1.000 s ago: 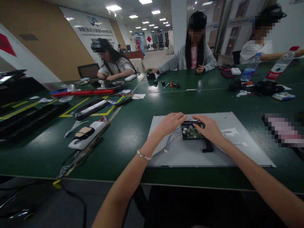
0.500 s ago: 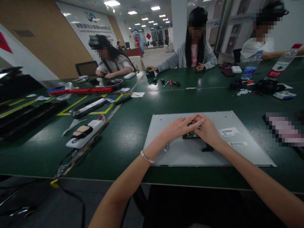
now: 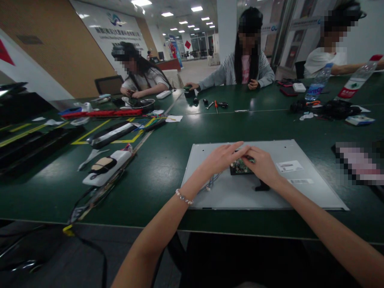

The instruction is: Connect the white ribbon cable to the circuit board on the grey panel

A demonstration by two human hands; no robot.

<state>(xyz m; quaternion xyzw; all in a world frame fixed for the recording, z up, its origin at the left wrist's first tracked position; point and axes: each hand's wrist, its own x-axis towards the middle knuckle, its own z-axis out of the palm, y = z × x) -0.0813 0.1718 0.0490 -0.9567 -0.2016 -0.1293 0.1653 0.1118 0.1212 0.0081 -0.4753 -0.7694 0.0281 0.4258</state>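
Observation:
A flat grey metal panel [image 3: 222,200] lies on the green table before me. On it sits a green circuit board [image 3: 240,167] in a black frame, partly covered by my fingers. My right hand [image 3: 264,165] curls over the board's right part, thumb and fingers closed on it. Reaching in from the left, my left hand [image 3: 223,157] has its fingers stretched out above the board's far edge, index raised, the others close to the right fingertips. Grey cables [image 3: 210,184] run out beside my left wrist. A black bracket-like piece [image 3: 262,187] shows under my right hand.
To the left lie a white device [image 3: 111,166] with bundled wires and a black-and-white strip [image 3: 112,135]. A phone [image 3: 360,162] is at the right. Bottles [image 3: 319,84], a red screwdriver [image 3: 216,106] and co-workers [image 3: 249,60] are across the table [image 3: 162,168].
My left hand has drawn slightly left, and its index finger has lifted off the right hand. More of the circuit board shows. The right hand has barely moved.

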